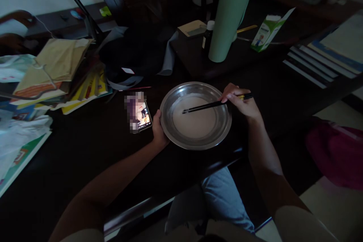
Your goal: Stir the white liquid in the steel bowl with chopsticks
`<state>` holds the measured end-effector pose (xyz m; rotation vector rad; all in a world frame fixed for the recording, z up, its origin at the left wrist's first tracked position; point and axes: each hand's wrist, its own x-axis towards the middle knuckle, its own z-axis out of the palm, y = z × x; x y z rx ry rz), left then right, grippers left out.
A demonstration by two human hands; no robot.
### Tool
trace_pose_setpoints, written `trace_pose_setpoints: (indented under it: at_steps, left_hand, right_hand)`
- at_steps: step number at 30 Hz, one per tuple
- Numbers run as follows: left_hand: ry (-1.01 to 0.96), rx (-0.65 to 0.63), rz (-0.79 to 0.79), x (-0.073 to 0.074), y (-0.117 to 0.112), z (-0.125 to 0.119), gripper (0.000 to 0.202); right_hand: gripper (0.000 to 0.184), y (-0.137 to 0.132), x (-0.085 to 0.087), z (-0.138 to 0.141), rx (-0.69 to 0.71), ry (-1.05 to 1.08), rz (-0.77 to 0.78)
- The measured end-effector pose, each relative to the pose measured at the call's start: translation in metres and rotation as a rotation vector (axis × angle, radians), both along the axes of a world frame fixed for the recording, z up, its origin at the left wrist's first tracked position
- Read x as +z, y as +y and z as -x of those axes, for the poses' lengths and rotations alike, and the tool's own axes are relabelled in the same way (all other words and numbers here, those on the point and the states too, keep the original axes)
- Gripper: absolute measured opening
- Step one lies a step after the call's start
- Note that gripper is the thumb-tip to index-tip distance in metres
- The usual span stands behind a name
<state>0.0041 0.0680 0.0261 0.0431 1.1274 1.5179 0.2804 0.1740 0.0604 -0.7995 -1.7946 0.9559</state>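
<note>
A round steel bowl (195, 145) with a wide rim sits on the dark table, holding a pale, whitish liquid (195, 123). My left hand (159, 128) grips the bowl's left side, thumb up by the rim and the other fingers hidden beneath it. Over the bowl's right edge, my right hand (238, 100) is closed around a pair of black chopsticks (205, 106). Their tips are close together at the liquid, left of its middle; whether they dip below the surface I cannot tell. A lit phone (144, 115) lies just left of the bowl.
Behind the bowl stand a tall green cylinder (231, 15), a dark bottle (208, 36) and a green-white box (268, 34). A black bag (136, 53) lies at the back left, beside piled papers and envelopes (56, 60). Books (320, 66) are stacked at right.
</note>
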Motion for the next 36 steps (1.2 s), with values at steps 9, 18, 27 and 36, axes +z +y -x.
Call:
trace_pose_setpoints:
  at_steps: [9, 18, 27, 36]
  left_hand:
    - [-0.004, -0.023, -0.046, -0.005, 0.000, 0.002, 0.034]
    - [-0.017, -0.008, 0.011, 0.008, -0.001, -0.001, 0.035]
    - [0.004, -0.007, -0.029, -0.003, 0.000, 0.001, 0.032]
    - [-0.030, -0.009, -0.014, 0.002, -0.001, 0.001, 0.033]
  right_hand:
    - [0.055, 0.002, -0.004, -0.003, -0.099, 0.186, -0.011]
    - [0.041, 0.001, 0.001, 0.001, 0.037, -0.020, -0.014]
    - [0.051, 0.004, -0.007, -0.004, -0.082, 0.208, 0.004]
    - [0.042, 0.000, 0.002, 0.002, 0.074, -0.020, 0.020]
